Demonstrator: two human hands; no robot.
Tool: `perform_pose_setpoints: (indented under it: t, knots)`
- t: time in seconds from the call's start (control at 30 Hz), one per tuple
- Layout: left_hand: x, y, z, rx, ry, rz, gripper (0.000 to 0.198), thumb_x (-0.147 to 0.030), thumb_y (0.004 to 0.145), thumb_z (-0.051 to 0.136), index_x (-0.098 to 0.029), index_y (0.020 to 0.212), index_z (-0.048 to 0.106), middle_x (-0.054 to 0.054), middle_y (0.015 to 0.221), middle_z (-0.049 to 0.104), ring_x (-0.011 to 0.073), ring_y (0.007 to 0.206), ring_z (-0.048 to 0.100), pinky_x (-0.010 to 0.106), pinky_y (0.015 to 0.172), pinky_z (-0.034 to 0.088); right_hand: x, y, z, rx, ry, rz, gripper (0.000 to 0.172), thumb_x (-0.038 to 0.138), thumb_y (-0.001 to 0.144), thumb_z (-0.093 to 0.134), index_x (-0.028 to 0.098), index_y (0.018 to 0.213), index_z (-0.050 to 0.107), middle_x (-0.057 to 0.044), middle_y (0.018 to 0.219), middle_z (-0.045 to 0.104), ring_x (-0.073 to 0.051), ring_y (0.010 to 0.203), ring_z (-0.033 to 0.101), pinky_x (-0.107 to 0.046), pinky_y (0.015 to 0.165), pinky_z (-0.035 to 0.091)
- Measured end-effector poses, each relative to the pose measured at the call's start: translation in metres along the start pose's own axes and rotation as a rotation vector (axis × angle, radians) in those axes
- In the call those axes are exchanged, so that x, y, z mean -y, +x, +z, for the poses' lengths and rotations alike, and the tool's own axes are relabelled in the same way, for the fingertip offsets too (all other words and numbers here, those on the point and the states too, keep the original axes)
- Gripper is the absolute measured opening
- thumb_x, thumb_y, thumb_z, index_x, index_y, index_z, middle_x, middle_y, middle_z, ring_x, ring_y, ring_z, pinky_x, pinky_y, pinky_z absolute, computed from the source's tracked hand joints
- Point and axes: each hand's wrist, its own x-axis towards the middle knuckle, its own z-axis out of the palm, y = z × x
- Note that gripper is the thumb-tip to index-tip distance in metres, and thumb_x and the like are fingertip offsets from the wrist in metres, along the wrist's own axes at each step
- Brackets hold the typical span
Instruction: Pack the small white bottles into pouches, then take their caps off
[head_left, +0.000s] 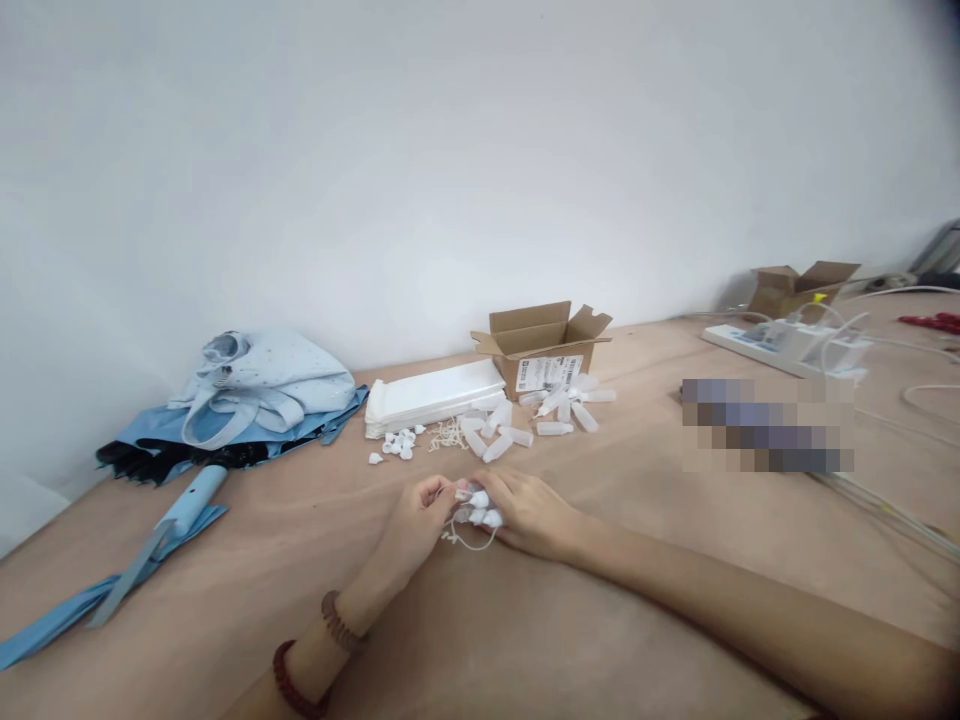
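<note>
My left hand (pixel 421 522) and my right hand (pixel 529 512) meet over the wooden table (pixel 525 630), both pinched on a small white plastic bottle (pixel 478 508) with a thin white string looping below it. Beyond them lie several small white bottles (pixel 525 420), a cluster of white caps (pixel 397 445) and a tangle of strings (pixel 448 434). My left wrist wears two bead bracelets.
An open cardboard box (pixel 541 348) with a label stands behind the bottles, beside a stack of white bags (pixel 433 396). A blue folded umbrella and pale cloth bag (pixel 247 395) lie at left. A power strip (pixel 787 345) with cables and another box (pixel 799 287) sit far right.
</note>
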Motion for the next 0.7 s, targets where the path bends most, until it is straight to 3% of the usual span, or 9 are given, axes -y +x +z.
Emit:
perform_pose_setpoints:
  t: [0.23, 0.47, 0.7]
  knots:
    - [-0.004, -0.003, -0.002, 0.037, -0.031, -0.008, 0.033, -0.048, 0.073, 0.063, -0.017, 0.076, 0.052, -0.009, 0.051, 0.043, 0.0046, 0.041, 0.025, 0.018, 0.041, 0.018, 0.003, 0.001, 0.001, 0.011, -0.003, 0.036, 0.032, 0.021, 0.084, 0.055, 0.014, 0.113, 0.044, -0.013, 0.100, 0.060, -0.023, 0.091, 0.057, -0.032, 0.071, 0.046]
    - [-0.002, -0.001, 0.001, -0.046, -0.013, 0.009, 0.042, -0.052, 0.074, 0.059, -0.017, 0.057, 0.043, -0.008, 0.050, 0.035, 0.0051, 0.044, 0.026, 0.018, 0.042, 0.019, 0.004, 0.002, -0.002, 0.026, -0.015, 0.032, 0.038, 0.022, 0.083, 0.056, 0.013, 0.117, 0.042, -0.014, 0.103, 0.060, -0.024, 0.094, 0.057, -0.034, 0.074, 0.047]
    - [-0.014, -0.005, -0.007, 0.006, -0.255, -0.332, 0.034, -0.045, 0.075, 0.057, -0.017, 0.060, 0.043, -0.012, 0.045, 0.025, 0.0016, 0.034, 0.013, 0.017, 0.036, 0.007, 0.004, 0.002, -0.005, 0.048, -0.005, 0.071, 0.034, 0.020, 0.081, 0.057, 0.013, 0.113, 0.044, -0.013, 0.100, 0.060, -0.024, 0.091, 0.058, -0.032, 0.071, 0.047]
